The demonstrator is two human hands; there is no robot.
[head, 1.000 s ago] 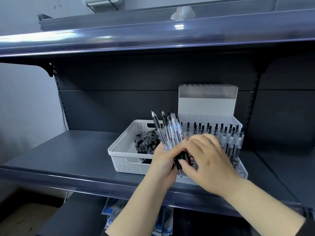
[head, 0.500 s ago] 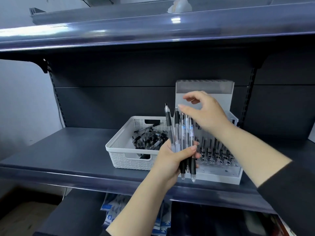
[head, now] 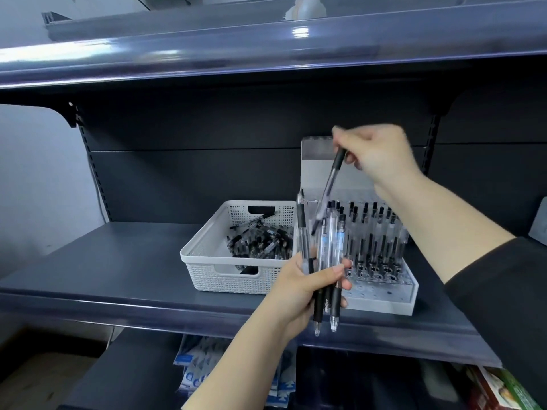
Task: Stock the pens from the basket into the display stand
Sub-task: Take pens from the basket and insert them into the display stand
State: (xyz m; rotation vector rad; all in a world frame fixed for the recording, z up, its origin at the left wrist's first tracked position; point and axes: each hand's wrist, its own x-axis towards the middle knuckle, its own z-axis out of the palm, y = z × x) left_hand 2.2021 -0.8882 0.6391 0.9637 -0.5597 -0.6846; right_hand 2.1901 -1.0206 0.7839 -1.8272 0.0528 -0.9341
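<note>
While the left hand (head: 299, 287) grips a bunch of pens (head: 327, 261) before the basket (head: 207, 261), the right hand (head: 376, 155) pinches one blurred pen (head: 330, 184), seemingly above the display stand (head: 384, 300).

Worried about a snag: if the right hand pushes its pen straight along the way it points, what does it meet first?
Probably the bundle in the left hand: the pen in the right hand slants down-left toward its tops. Depth is unclear; the stand may come first.

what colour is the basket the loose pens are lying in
White, with a woven-look perforated wall; the basket shows best in the head view.
</note>
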